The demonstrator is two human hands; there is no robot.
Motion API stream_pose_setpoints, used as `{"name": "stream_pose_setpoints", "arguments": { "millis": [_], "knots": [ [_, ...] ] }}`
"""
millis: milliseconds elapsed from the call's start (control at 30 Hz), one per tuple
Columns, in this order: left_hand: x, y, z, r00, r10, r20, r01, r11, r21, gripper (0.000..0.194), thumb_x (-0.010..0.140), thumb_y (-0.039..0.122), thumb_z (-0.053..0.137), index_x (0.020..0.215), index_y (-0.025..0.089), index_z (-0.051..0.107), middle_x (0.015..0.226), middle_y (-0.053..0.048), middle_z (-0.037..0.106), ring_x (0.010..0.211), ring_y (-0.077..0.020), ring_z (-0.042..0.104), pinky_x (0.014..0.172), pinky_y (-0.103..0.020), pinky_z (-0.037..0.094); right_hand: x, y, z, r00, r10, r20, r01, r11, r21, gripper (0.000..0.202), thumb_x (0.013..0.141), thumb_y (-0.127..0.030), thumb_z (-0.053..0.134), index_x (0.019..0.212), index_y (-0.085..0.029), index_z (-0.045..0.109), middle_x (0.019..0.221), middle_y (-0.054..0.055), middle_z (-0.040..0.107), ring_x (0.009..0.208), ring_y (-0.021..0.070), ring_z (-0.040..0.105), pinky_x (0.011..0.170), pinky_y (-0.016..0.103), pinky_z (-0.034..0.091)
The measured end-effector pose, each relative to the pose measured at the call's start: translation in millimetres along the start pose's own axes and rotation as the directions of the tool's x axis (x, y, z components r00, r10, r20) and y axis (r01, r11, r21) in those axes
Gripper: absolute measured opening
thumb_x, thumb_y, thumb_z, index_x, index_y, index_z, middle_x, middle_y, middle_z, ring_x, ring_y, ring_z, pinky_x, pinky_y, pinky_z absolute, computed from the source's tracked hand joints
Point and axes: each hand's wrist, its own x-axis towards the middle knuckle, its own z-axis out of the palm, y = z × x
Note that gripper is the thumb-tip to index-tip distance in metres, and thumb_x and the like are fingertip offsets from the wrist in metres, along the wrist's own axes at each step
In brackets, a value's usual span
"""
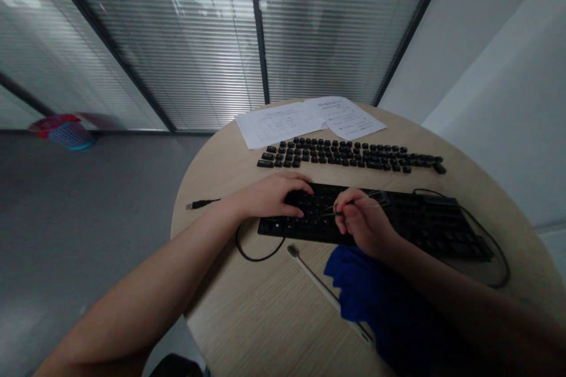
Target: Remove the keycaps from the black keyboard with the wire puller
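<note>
A black keyboard lies across the round table, with many keycaps off its left part and keys still on its right part. My left hand rests on the keyboard's left end, thumb and fingers spread apart and nothing in them. Over the middle of the keyboard, my right hand is closed on a thin wire keycap puller, whose wire end points left at the bared key area. Behind the keyboard, loose black keycaps stand in several rows. The wire's contact with any key is too small to tell.
Printed papers lie at the table's far edge. A toothbrush-like brush and a blue cloth lie near my right forearm. The USB plug and cable are at left. A waste basket stands on the floor.
</note>
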Motion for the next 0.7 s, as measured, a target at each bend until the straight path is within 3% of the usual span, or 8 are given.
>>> {"name": "stream_pose_setpoints", "arguments": {
  "millis": [67,133,367,467,600,700],
  "knots": [
    [0.2,0.1,-0.2,1.000,0.002,0.003,-0.002,1.000,0.000,0.047,0.082,0.028,0.085,0.126,0.019,0.072,0.136,-0.014,0.070,0.124,-0.0308,0.067,0.109,-0.047,0.051,-0.9,3.9,2.2,0.993,0.081,-0.081,-0.069,0.989,0.134,0.038,0.110,-0.054,0.042,0.091,-0.024,0.055,0.064,-0.004,0.056,0.048,0.0120,0.053,0.047,0.023,0.040],
    [0.0,-0.3,-0.5,1.000,0.009,0.008,-0.009,1.000,0.003,0.047,0.083,0.029,0.085,0.126,0.018,0.072,0.136,-0.015,0.069,0.125,-0.0310,0.067,0.110,-0.048,0.050,-1.0,5.3,3.0,0.994,0.090,-0.059,-0.078,0.981,0.180,0.040,0.108,-0.058,0.044,0.091,-0.024,0.055,0.062,-0.005,0.056,0.047,0.0115,0.052,0.045,0.022,0.039],
    [-2.7,-0.9,-6.9,0.993,0.036,-0.113,-0.046,0.994,-0.096,0.029,0.091,0.034,0.077,0.118,0.020,0.077,0.138,-0.014,0.069,0.127,-0.0288,0.065,0.111,-0.049,0.050,-4.7,6.6,0.8,0.998,-0.020,-0.065,0.026,0.994,0.105,0.036,0.110,-0.048,0.044,0.094,-0.021,0.063,0.065,-0.002,0.059,0.053,0.0126,0.056,0.047,0.023,0.043],
    [-2.9,3.1,-10.0,0.990,0.024,-0.139,-0.052,0.978,-0.200,0.024,0.094,0.032,0.073,0.113,0.019,0.078,0.120,-0.011,0.076,0.109,-0.0231,0.071,0.098,-0.041,0.056,-6.8,7.2,0.0,0.992,-0.104,-0.067,0.108,0.993,0.054,0.033,0.110,-0.040,0.044,0.098,-0.021,0.068,0.074,0.001,0.063,0.056,0.0131,0.059,0.049,0.025,0.046],
    [-3.3,7.7,-10.0,0.996,-0.055,-0.064,0.029,0.937,-0.349,0.030,0.093,0.036,0.072,0.115,0.016,0.078,0.098,-0.007,0.077,0.080,-0.0170,0.068,0.070,-0.030,0.054,-5.8,1.8,-1.6,0.966,-0.252,-0.051,0.253,0.967,0.010,0.025,0.109,-0.028,0.047,0.107,-0.021,0.071,0.079,0.004,0.067,0.063,0.0154,0.065,0.056,0.029,0.053],
    [-3.8,7.7,-8.3,0.996,-0.090,-0.028,0.068,0.891,-0.449,0.029,0.092,0.037,0.072,0.109,0.015,0.079,0.088,-0.005,0.074,0.076,-0.0155,0.065,0.067,-0.028,0.052,-3.4,-4.0,-2.4,0.934,-0.355,-0.028,0.356,0.935,0.007,0.024,0.108,-0.024,0.048,0.114,-0.022,0.072,0.081,0.005,0.069,0.069,0.0174,0.068,0.061,0.031,0.056]
  ]
}}
